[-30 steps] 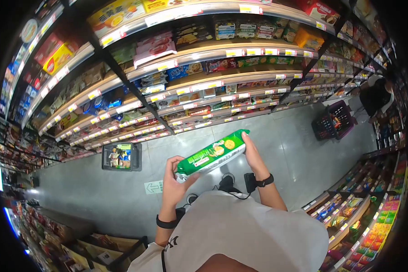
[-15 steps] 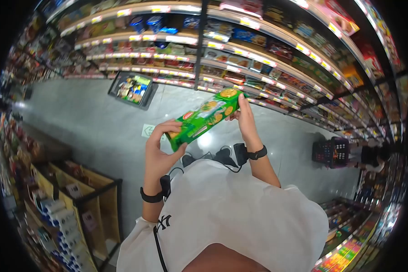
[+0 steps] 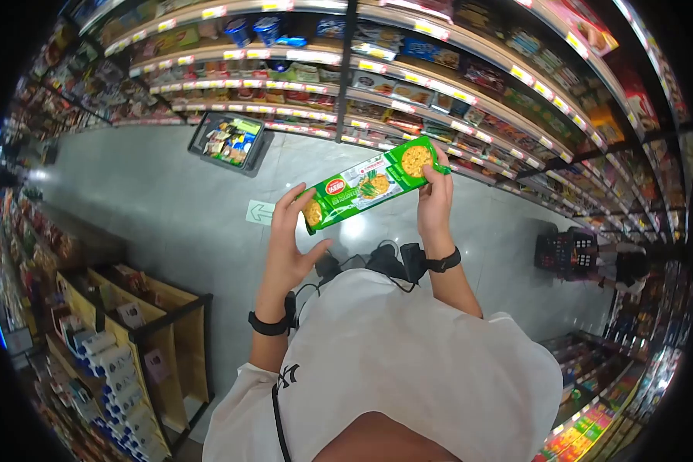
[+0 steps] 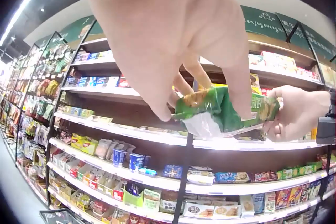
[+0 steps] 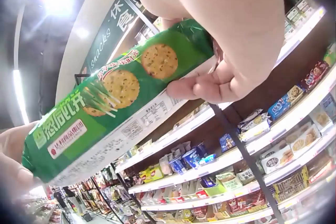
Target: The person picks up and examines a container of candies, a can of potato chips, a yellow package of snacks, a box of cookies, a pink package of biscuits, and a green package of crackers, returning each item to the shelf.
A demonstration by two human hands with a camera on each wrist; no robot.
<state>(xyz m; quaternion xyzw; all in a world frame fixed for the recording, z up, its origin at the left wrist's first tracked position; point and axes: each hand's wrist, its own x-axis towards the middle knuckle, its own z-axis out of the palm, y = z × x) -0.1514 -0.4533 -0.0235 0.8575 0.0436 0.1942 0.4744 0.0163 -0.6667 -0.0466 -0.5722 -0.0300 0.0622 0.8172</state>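
A long green packet (image 3: 373, 183) with round crackers printed on it is held up between both hands, tilted with its right end higher. My left hand (image 3: 286, 250) has its fingertips on the packet's lower left end, the thumb spread below. My right hand (image 3: 436, 204) grips the upper right end, thumb on the printed face. In the left wrist view the left fingers reach over the crinkled end of the packet (image 4: 226, 109). The right wrist view shows the right fingers curled on the packet's (image 5: 121, 95) end beside a pale side with printed text and a square code.
Shelves (image 3: 300, 55) of packaged snacks run across the top and right. On the floor stands a dark basket (image 3: 227, 142) with several packets in it. A person with another basket (image 3: 566, 254) is at the right. A wooden display stand (image 3: 173, 323) stands at lower left.
The view has swung left along the shelves, bringing the wooden stand closer in. The packet has been turned between the hands, so a different printed face shows. Both hands still hold it.
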